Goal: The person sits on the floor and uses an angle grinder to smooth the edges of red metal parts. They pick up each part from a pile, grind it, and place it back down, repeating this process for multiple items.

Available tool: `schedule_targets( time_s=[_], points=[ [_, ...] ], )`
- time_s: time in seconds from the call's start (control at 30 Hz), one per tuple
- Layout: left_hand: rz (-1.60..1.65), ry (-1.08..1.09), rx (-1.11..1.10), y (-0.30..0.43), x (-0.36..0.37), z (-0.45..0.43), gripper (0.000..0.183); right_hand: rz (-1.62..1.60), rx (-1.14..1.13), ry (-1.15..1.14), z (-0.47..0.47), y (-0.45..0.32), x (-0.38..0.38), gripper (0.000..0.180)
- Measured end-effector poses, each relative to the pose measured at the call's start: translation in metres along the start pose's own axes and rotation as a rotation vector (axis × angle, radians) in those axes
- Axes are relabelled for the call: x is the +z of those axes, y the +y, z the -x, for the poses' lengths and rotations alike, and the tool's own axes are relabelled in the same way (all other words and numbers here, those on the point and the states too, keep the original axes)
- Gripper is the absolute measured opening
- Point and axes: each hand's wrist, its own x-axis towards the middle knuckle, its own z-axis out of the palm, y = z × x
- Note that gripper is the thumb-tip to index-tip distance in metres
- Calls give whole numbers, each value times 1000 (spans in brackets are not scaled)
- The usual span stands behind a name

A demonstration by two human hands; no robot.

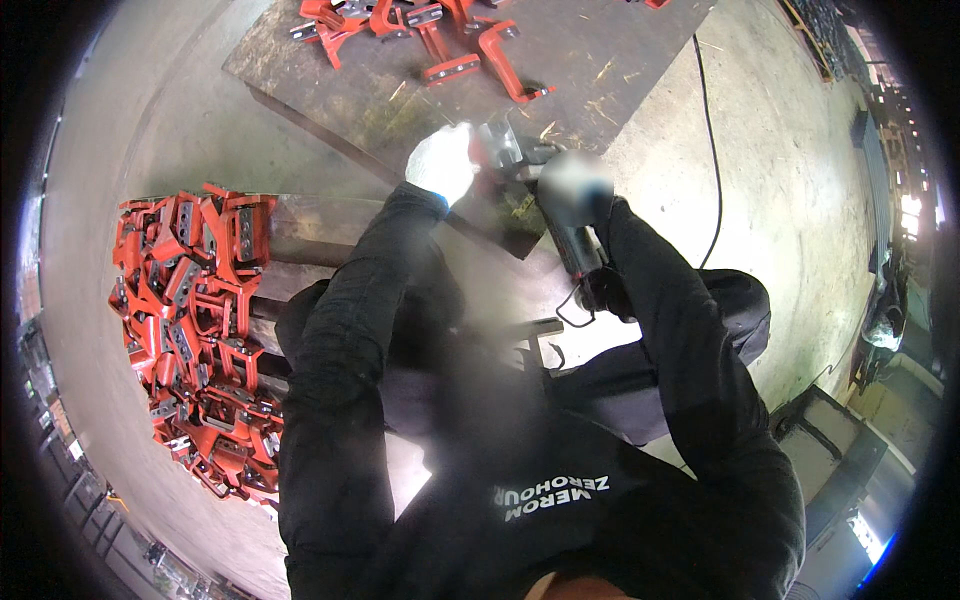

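Observation:
My left hand [441,163], in a white glove, grips a red-painted metal bracket with a bright bare-metal face [501,142]. Blur hides part of that bracket. My right hand [576,187], also gloved, is closed around the body of a corded power tool [571,244] that looks like an angle grinder. The tool's head [534,156] meets or nearly meets the bracket; contact cannot be made out through the blur. Both hands are over the near corner of a dark metal-topped work table [360,112].
Several red brackets [450,67] lie on the table's far part. To my left is a large heap of similar brackets [202,300]. A black cable [716,165] runs across the concrete floor [780,195] at right. My knees flank the table's near corner.

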Motion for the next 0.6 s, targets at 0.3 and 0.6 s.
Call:
schedule_targets(
  time_s=[0.3, 0.6],
  points=[
    [3, 31, 11, 1, 5, -1, 44, -375, 638, -26, 64, 23, -1, 50],
    [-22, 48, 35, 3, 5, -2, 42, 389, 218, 90, 62, 93, 40, 96]
  ],
)
